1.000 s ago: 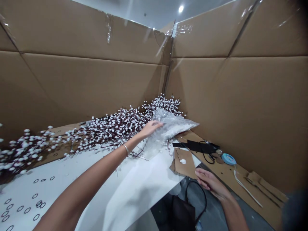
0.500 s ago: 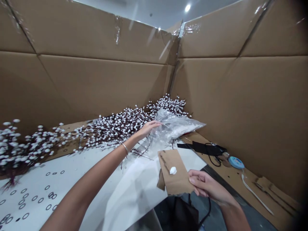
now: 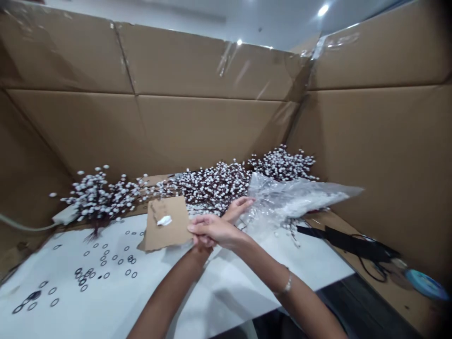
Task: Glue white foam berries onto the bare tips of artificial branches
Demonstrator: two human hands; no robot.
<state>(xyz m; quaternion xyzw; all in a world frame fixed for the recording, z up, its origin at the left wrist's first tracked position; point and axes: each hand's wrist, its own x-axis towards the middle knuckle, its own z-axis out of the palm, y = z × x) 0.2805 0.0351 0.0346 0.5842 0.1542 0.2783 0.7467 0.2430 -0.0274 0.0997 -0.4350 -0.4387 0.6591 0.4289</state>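
My right hand [image 3: 212, 230] pinches the right edge of a flat piece of brown cardboard [image 3: 173, 235]. A small blob of white paste [image 3: 164, 220] sits on the cardboard's face. The right arm crosses over my left forearm. Beyond it, my left hand [image 3: 240, 208] has its fingers together at the near left edge of a crumpled clear plastic bag [image 3: 268, 200] with white contents. Part of the left hand and wrist is hidden behind the right hand. Behind both hands lie dark stems with white berries [image 3: 219, 183].
Several small black rings [image 3: 106, 256] are scattered on the white table sheet [image 3: 116, 306]. Another berry bunch [image 3: 102, 193] stands at the left. Tall cardboard walls [image 3: 212, 127] enclose the table. Black strips [image 3: 360, 244] and a blue round container [image 3: 425, 282] lie at the right.
The view has turned left. My right hand has carried the cardboard leftward, across my left forearm. The left hand stays by the bag.
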